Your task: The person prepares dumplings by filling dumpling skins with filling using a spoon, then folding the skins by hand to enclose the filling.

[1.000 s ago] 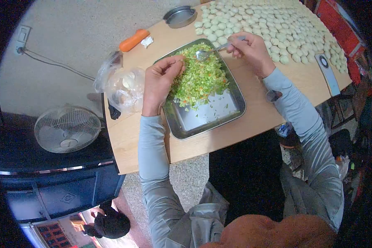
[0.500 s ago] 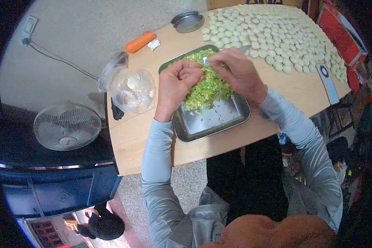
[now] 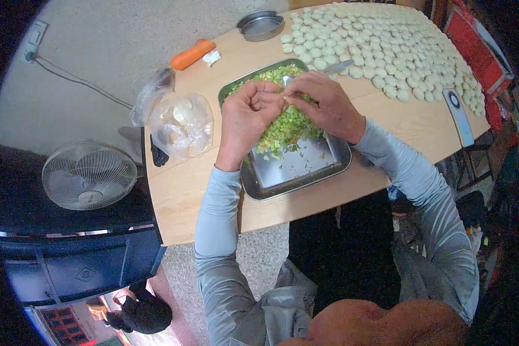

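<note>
My left hand (image 3: 249, 118) is above a rectangular metal tray (image 3: 297, 187), fingers curled and thumb pressed in. My right hand (image 3: 328, 104) meets it at the fingertips, thumb and fingers pinched together. A small pale bit shows between the fingertips, but what they hold is mostly hidden. Below lies chopped green vegetable filling (image 3: 291, 130) with orange flecks, heaped toward the tray's far side. A metal utensil (image 3: 339, 67) rests across the tray's far right edge, partly behind my right hand.
Many pale round dough pieces (image 3: 380, 49) cover the table's far right. A phone-like device (image 3: 458, 118) lies at the right edge. To the left are a clear plastic bag (image 3: 184, 124), an orange carrot-like object (image 3: 193, 54), a round metal pan (image 3: 260, 26) and a fan (image 3: 90, 175).
My right hand has moved left and slightly down, and its fingertips now meet those of my left hand. The left hand has barely moved. The view has shifted slightly.
</note>
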A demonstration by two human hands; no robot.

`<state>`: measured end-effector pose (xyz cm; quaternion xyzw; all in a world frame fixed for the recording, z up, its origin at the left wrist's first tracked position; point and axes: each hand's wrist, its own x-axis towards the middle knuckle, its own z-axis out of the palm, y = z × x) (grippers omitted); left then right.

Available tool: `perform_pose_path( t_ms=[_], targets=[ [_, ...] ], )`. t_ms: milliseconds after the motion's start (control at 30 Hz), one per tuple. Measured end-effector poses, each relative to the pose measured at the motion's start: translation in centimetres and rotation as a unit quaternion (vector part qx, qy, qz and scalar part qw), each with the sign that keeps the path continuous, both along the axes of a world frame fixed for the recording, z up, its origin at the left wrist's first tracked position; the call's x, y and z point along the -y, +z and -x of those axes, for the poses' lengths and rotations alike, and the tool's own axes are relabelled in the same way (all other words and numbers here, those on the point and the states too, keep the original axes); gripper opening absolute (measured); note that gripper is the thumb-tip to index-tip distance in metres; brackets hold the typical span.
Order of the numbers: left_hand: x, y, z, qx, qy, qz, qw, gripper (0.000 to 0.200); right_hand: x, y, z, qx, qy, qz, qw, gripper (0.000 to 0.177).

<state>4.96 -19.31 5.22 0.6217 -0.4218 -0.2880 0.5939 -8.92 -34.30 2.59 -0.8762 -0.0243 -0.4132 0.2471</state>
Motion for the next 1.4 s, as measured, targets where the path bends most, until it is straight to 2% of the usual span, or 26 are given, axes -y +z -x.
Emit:
perform_pose_path(
  t_ms=[200, 300, 433, 533, 733, 1000, 1200, 1400],
  targets=[
    [0.0, 0.1, 0.5, 0.020, -0.001, -0.015, 1.000, 0.033, -0.1, -0.2, 0.6, -0.018, 0.038, -0.042, 0.998, 0.012],
    [0.1, 0.2, 0.8, -0.006, -0.004, -0.009, 1.000, 0.033, -0.3, -0.3, 0.6, 0.030, 0.027, 0.008, 0.999, 0.012],
    [0.3, 0.0, 1.0, -0.010, 0.002, -0.001, 1.000, 0.025, -0.4, -0.3, 1.1, 0.037, 0.018, 0.008, 0.999, 0.013],
    [-0.4, 0.8, 0.8, 0.020, -0.039, -0.098, 0.994, 0.019, -0.3, -0.1, 1.4, 0.044, 0.000, 0.004, 0.999, 0.014],
    [-0.4, 0.7, 1.3, -0.027, -0.039, -0.087, 0.995, 0.023, -0.1, -0.4, 1.5, 0.040, -0.006, -0.003, 0.999, 0.012],
    [-0.9, 0.8, 1.0, 0.057, -0.059, -0.098, 0.992, 0.016, -0.2, 0.0, 1.7, 0.041, 0.043, 0.007, 0.998, 0.012],
    [-0.9, 1.2, 1.8, 0.071, -0.038, -0.095, 0.992, 0.010, -0.5, 0.0, 2.0, 0.032, 0.027, 0.020, 0.999, 0.012],
    [-0.7, 0.7, 1.8, 0.105, -0.036, -0.078, 0.991, 0.008, -0.7, -0.4, 2.1, 0.026, 0.032, -0.014, 0.999, 0.012]
  ],
)
